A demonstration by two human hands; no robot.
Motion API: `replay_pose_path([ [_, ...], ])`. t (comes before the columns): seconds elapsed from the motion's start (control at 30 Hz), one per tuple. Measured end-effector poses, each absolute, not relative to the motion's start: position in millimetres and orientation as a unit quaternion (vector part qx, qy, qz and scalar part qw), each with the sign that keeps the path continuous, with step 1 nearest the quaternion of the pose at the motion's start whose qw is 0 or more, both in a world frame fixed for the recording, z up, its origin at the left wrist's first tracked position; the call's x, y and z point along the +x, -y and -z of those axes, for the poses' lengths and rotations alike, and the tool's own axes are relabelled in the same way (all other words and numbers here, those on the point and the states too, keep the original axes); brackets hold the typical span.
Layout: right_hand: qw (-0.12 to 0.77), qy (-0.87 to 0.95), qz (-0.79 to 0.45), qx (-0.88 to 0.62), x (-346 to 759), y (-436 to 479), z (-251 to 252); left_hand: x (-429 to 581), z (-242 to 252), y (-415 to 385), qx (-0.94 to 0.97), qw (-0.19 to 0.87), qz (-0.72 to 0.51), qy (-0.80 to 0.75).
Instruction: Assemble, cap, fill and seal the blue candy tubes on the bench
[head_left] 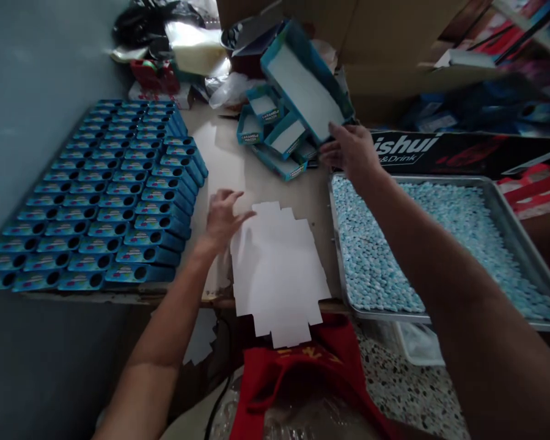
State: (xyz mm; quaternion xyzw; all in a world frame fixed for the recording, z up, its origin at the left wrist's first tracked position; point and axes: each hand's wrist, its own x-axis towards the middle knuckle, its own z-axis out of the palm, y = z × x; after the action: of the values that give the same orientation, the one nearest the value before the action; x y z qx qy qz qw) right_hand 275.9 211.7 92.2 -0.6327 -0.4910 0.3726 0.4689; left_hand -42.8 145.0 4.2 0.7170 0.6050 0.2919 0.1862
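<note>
Large blue box [305, 82], upper centre of frame, is overlapped at its lower corner by right hand [346, 150]; grip can't be told. Left hand [224, 217] is held wide by white cardboard [279, 269], lower centre.

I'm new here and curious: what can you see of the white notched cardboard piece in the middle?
The flat white cardboard piece, perhaps stacked, is plain with stepped, tabbed edges. It lies unfolded on the pale tabletop, its near end overhanging the edge. The left hand's open grip is by its far-left corner; contact is unclear.
</note>
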Motion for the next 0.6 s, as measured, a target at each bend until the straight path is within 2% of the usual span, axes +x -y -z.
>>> replay_pose_path([
  [0.1,0.493,0.513,-0.401,-0.577,258.0,-197.9,-79.1,-20.1,3.5,-160.7,0.798,0.162,-0.155,-0.56],
  [0.17,0.432,0.597,-0.379,-0.56,250.6,-173.5,-58.1,-14.1,6.2,-159.8,0.808,0.164,-0.122,-0.553],
  [0.3,0.265,0.726,-0.274,-0.573,247.0,-124.5,-13.7,-12.7,5.9,-143.7,0.798,0.106,-0.209,-0.555],
  [0.37,0.247,0.751,-0.214,-0.574,247.2,-111.7,-3.4,-12.0,-0.3,-136.4,0.78,0.105,-0.265,-0.558],
  [0.43,0.263,0.751,-0.203,-0.571,248.8,-105.7,-2.6,-12.8,-13.3,-133.0,0.746,0.146,-0.314,-0.569],
  [0.5,0.287,0.723,-0.264,-0.57,251.9,-101.1,-8.3,-17.3,-32.6,-133.9,0.716,0.215,-0.348,-0.566],
  [0.6,0.327,0.604,-0.476,-0.55,256.5,-87.5,-21.1,-29.5,-62.2,-136.9,0.69,0.352,-0.366,-0.516],
])
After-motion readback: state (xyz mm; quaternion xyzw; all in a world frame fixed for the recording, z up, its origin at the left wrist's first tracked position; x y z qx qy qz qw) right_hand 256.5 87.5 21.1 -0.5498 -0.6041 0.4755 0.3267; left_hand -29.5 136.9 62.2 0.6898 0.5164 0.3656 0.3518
